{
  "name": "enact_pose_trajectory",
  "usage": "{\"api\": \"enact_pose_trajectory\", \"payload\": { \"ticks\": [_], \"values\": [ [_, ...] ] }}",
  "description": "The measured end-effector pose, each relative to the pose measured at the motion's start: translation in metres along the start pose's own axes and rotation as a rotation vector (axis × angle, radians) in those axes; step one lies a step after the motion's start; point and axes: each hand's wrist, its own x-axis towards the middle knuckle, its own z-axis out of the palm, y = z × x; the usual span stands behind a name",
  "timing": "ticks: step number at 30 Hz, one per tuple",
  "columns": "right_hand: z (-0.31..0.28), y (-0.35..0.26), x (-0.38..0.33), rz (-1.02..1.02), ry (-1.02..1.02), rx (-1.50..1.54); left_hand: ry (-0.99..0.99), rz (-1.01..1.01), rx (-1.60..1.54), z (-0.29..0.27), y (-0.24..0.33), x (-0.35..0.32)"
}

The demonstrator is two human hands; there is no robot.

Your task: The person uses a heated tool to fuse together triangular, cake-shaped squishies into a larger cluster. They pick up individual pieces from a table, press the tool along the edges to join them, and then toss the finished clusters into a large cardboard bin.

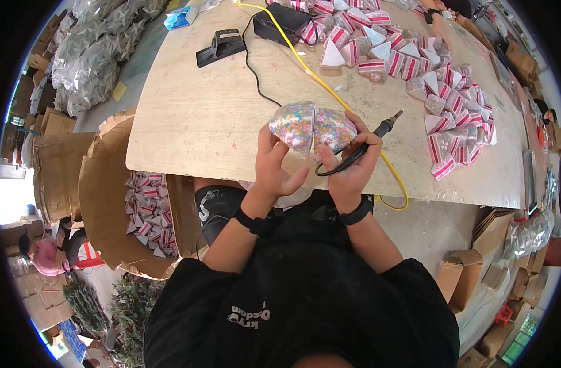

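Note:
Over the table's near edge, my left hand (272,167) supports a rounded wedge covered in multicoloured sprinkles (293,126), its fingers behind it and the thumb apart. A second sprinkle-covered wedge (334,130) sits beside it in my right hand (356,168), a narrow gap between the two. That hand also grips a black pen-shaped soldering iron (354,157), whose metal tip points up and to the right, away from the wedges. What the pieces are made of I cannot tell.
On the table (194,116) lie many red-and-white wrapped wedges (384,58), a black box (280,24), a black tool stand (222,46) and a yellow cable (322,80). A cardboard carton (102,190) of similar wedges stands left. Another person's hand (440,27) reaches in far right.

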Motion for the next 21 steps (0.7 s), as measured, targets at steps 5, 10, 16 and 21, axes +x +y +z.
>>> {"api": "enact_pose_trajectory", "payload": {
  "ticks": [5,10,16,21],
  "values": [
    [0.001,0.005,0.001,-0.028,-0.043,0.108,0.176,0.091,-0.174,0.003,-0.004,0.003],
    [-0.007,0.002,-0.003,0.079,-0.037,-0.032,0.296,-0.186,-0.743,0.015,0.0,0.004],
    [0.001,-0.002,0.006,-0.011,0.018,0.176,0.087,-0.567,-1.236,0.013,0.009,0.002],
    [0.0,-0.007,-0.002,0.041,-0.015,0.147,0.116,-0.524,-1.348,0.023,0.02,0.003]
  ]
}}
